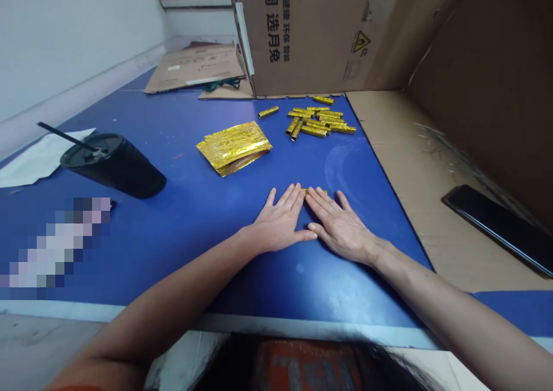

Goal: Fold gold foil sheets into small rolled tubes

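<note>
My left hand (283,221) and my right hand (339,224) lie flat on the blue table, side by side, with fingers stretched forward. Under the fingertips, mostly covered, is a narrow gold foil piece (321,193); its full shape is hidden. Ahead and to the left rests a stack of flat gold foil sheets (237,143). Beyond my right hand lies a loose pile of small folded gold foil strips (317,121), with a single strip (268,112) apart from it on the left.
A black tumbler with a straw (118,163) stands at the left, near a white paper (38,158). A large cardboard box (319,34) closes off the back. On cardboard at the right lies a black phone-like device (496,224). Flattened cardboard (194,68) lies at the back left.
</note>
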`<state>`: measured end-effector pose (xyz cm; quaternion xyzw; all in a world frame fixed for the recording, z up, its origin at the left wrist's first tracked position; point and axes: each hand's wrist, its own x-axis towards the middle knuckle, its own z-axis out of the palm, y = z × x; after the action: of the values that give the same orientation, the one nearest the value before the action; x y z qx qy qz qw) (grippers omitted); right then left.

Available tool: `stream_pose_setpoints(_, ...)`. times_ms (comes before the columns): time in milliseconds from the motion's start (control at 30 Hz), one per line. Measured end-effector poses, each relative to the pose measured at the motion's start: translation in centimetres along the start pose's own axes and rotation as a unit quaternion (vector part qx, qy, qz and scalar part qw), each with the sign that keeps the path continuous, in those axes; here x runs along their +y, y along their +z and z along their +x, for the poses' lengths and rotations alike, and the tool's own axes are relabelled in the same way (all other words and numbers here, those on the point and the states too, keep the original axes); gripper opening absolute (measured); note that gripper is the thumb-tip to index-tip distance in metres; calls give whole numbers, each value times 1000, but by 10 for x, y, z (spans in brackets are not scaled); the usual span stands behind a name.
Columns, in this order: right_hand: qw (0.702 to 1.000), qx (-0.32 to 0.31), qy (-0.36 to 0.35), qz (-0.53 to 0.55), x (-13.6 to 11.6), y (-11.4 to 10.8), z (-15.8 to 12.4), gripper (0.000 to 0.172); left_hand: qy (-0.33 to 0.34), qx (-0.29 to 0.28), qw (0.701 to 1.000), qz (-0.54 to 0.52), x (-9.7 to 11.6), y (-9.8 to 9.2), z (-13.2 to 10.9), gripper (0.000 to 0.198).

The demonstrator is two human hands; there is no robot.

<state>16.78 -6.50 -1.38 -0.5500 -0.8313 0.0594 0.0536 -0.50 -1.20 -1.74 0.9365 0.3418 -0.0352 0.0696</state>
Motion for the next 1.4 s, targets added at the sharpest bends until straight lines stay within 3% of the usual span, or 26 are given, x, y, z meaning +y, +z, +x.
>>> stream_pose_setpoints(267, 997, -13, 54, -45, 0, 0, 0, 70, -5, 4, 1000, 0, 2, -2, -1, 90)
stream_pose_setpoints(633, 997, -10, 46, -66, 0, 2, -2, 70, -6, 16, 1000, -2, 7, -3, -1, 93)
stream_pose_setpoints(833, 997, -38, 51, -40, -3, -2, 2, 66, 68, 45, 997, -10, 25, -3, 6, 101)
stream_pose_setpoints(1167, 997, -35, 45, -42, 1, -3, 3, 70, 10, 8, 1000, -19, 1, -2, 2, 86)
stream_pose_setpoints(1400, 999, -27, 37, -7, 7, -2, 1, 70, 9, 9, 1000, -15, 2, 0, 3, 85)
